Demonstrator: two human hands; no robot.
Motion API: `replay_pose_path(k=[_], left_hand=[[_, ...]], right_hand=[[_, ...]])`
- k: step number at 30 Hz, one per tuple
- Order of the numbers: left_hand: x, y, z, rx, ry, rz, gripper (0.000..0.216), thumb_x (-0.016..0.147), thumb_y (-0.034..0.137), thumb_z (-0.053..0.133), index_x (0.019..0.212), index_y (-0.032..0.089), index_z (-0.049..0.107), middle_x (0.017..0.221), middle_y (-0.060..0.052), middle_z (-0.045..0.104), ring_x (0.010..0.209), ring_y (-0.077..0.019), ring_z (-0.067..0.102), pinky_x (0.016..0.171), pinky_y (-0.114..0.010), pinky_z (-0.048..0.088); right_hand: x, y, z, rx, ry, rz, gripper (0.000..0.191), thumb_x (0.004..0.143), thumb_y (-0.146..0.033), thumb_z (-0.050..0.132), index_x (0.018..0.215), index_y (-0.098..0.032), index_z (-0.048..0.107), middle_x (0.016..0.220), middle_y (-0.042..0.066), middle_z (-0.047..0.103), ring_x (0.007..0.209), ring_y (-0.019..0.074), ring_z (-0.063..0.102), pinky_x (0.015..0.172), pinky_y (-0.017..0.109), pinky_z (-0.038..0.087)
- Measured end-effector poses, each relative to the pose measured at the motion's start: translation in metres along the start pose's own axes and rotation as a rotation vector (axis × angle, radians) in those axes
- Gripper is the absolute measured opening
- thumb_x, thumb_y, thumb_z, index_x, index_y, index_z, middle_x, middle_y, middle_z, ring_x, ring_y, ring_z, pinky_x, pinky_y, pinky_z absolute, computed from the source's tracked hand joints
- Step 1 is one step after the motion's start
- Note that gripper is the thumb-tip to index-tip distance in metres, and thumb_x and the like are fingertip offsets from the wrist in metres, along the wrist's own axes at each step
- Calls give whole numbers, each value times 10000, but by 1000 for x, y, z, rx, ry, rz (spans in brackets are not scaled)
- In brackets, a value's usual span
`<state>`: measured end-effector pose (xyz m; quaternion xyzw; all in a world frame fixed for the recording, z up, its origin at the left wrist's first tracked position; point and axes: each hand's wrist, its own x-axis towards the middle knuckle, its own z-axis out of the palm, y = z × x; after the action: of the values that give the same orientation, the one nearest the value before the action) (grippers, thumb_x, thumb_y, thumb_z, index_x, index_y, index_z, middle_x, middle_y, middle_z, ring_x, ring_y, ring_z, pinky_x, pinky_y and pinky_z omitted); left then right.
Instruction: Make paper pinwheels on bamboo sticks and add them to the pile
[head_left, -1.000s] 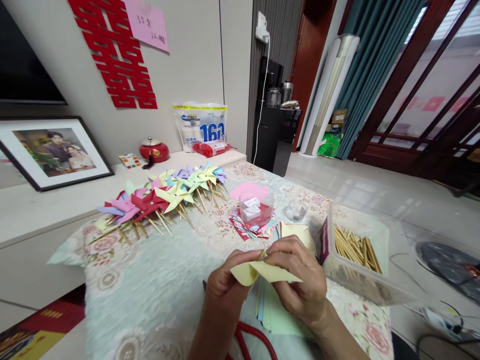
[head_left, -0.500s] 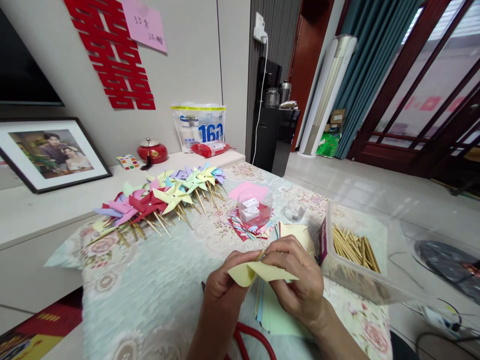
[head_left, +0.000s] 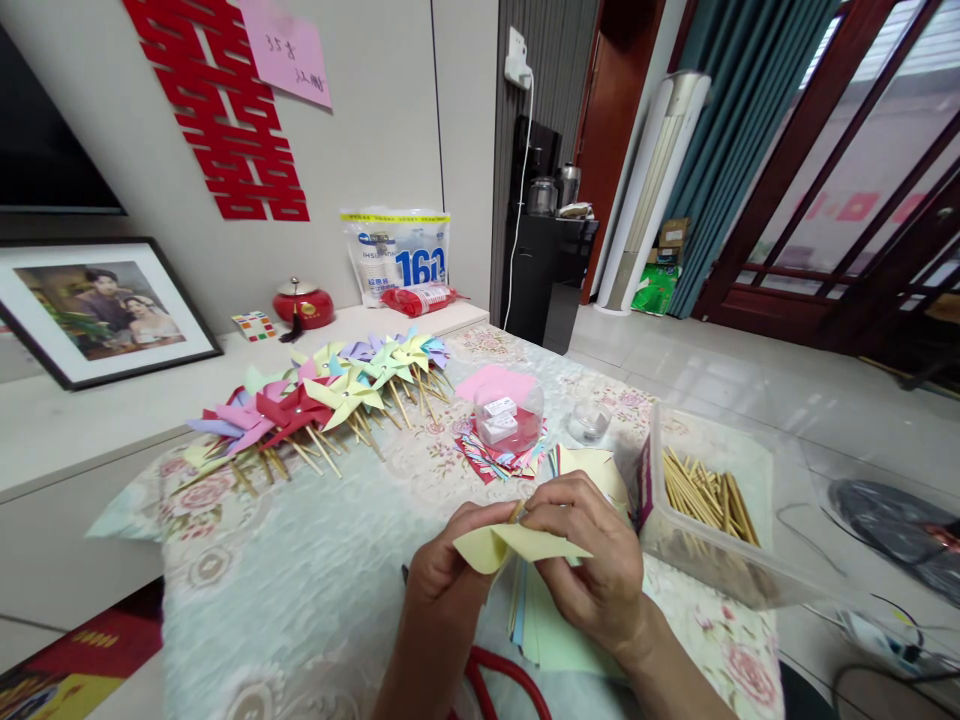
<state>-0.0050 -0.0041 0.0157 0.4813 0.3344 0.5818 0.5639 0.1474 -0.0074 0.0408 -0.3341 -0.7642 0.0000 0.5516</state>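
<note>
Both hands meet over the table's near edge on a pale yellow paper piece (head_left: 517,543). My left hand (head_left: 450,575) pinches its left fold, fingers closed. My right hand (head_left: 592,565) pinches it from the right, fingertips meeting the left hand's at a thin wooden stick tip (head_left: 517,512). Under the hands lies a stack of pastel paper sheets (head_left: 547,630). A row of finished paper pinwheels (head_left: 322,395) on sticks lies across the far left of the table.
A clear plastic box of wooden sticks (head_left: 705,500) stands right of my hands. A round clear container (head_left: 510,415) sits on folded coloured papers (head_left: 499,455), a small glass cup (head_left: 590,422) beside it. Red scissor handles (head_left: 502,680) lie at the near edge. The flowered tablecloth (head_left: 300,560) spreads left.
The hands hold the same grip on the yellow paper; only the view has shifted slightly.
</note>
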Motion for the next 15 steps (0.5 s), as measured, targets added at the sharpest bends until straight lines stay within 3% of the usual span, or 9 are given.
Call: replay_pose_path(k=[15], left_hand=[[0,-1,0,18,36,-48,328,722,357,747,999,190,798,731,-24,621,484,-73,406,455,-222,304]], right_hand=[[-3,1,2,13,-27,-5,213,834,-18,518,936,-169,628,860,89,648,783,200,585,671,354,469]])
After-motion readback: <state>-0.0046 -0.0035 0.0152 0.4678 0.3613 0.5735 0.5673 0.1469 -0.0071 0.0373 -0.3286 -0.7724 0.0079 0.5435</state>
